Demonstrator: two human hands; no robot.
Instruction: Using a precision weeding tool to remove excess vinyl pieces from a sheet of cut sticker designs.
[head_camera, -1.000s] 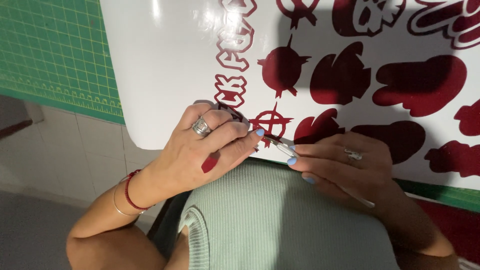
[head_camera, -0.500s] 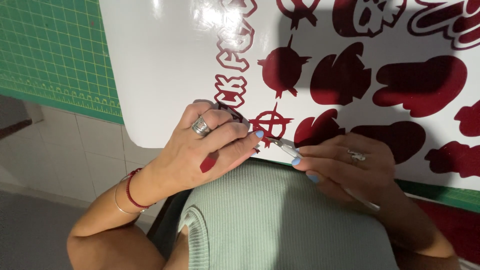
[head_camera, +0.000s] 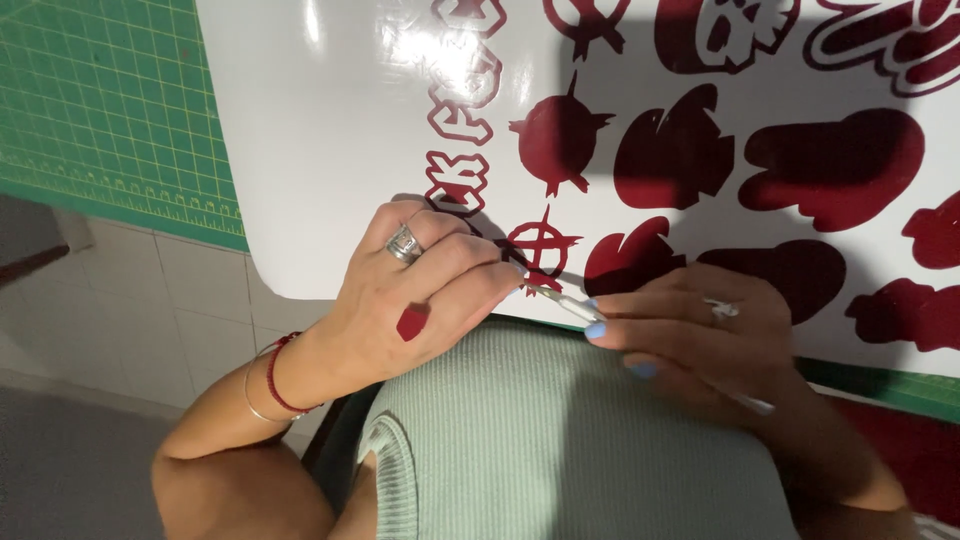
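Vinyl sheet (head_camera: 330, 150), white and glossy with dark red cut shapes, lies over a green cutting mat (head_camera: 100, 100) and overhangs its edge toward the person. Left hand (head_camera: 420, 290) presses flat on the sheet's near edge beside a small circled emblem (head_camera: 543, 245), a red scrap (head_camera: 411, 321) stuck to its back. Right hand (head_camera: 690, 330) pinches a thin metal weeding tool (head_camera: 560, 302), fingers clamped on it, tip at the emblem. Best kept shallow, I'd say, with the pressing fingers close so the backing doesn't lift.

Single head view, looking steeply down, close over the glossy white vinyl sheet with dark red cutouts (head_camera: 330, 150) at the person's lap.
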